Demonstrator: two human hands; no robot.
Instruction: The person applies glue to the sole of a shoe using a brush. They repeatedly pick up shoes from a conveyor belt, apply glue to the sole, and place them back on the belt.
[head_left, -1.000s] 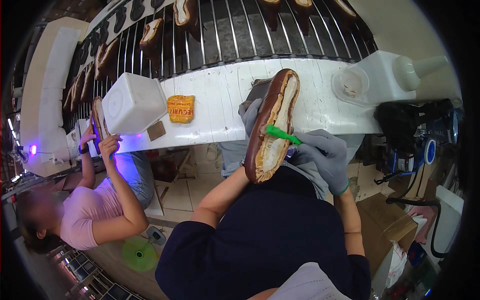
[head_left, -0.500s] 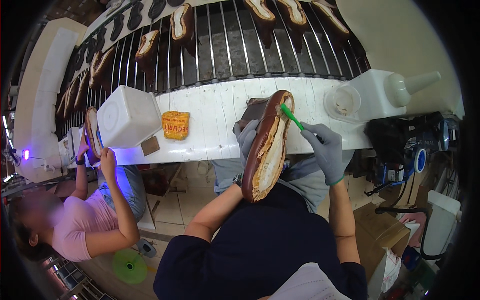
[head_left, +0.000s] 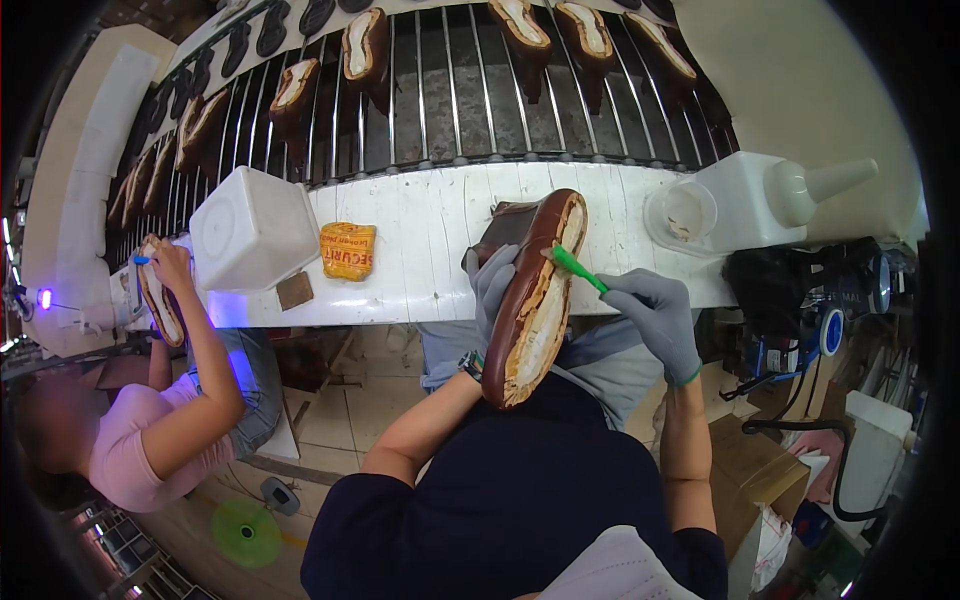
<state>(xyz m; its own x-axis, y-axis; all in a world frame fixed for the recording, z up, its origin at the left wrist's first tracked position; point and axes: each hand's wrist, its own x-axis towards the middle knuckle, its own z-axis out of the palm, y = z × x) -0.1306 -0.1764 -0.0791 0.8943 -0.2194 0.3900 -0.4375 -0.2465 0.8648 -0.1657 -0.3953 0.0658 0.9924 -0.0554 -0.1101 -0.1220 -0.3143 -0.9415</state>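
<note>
A dark brown leather shoe upper (head_left: 507, 335) is turned with its underside toward me, showing a pale inner strip with a rough tan border. My left hand (head_left: 491, 290), in a grey glove, grips it from the left side, with some fingers hidden behind the leather. In its grey glove, my right hand (head_left: 652, 315) pinches a green-handled brush (head_left: 580, 270). The tip of the brush meets the tan border around the middle of the shoe's underside. The ankle part of the shoe lies toward the white table.
Beyond the white table (head_left: 420, 220), several brown shoes rest on a metal rod rack (head_left: 450, 90). A round cup (head_left: 682, 212) and white bottle (head_left: 760, 200) stand right. Left are a yellow packet (head_left: 348, 250), a white container (head_left: 250, 235) and a co-worker (head_left: 165, 420) brushing another shoe.
My brush has moved down and slightly left along the shoe's border, toward its middle. The co-worker's brush hand has moved up and left to the far end of their shoe.
</note>
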